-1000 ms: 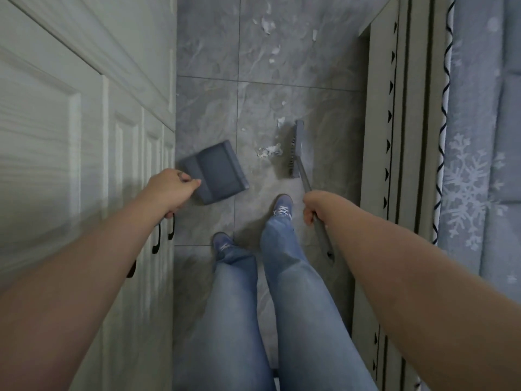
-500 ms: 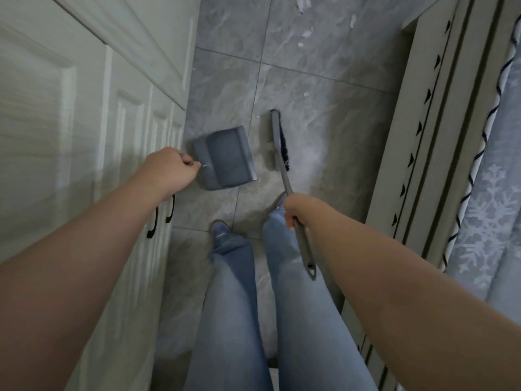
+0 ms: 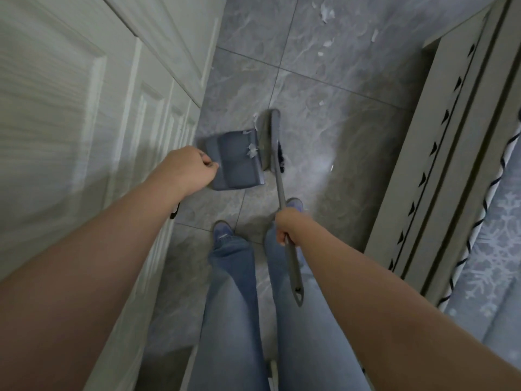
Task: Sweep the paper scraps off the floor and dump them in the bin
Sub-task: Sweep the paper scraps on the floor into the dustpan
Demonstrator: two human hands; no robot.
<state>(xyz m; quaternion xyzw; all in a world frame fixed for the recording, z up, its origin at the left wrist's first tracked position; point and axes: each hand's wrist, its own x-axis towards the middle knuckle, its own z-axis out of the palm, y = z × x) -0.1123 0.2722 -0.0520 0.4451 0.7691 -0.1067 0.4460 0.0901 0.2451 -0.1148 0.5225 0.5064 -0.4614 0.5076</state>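
A person's left hand (image 3: 188,172) keeps a closed grip on the rear edge of a grey dustpan (image 3: 236,162) at frame centre, its open mouth toward the brush (image 3: 271,142), apparently so scraps can be pushed in. The right hand (image 3: 290,225) wraps the brush's long handle, its head just beside the pan's lip. Torn white paper scraps (image 3: 251,151) lie in the pan; more scraps (image 3: 324,11) dot the grey tiled floor (image 3: 352,131) at upper right. No bin is visible.
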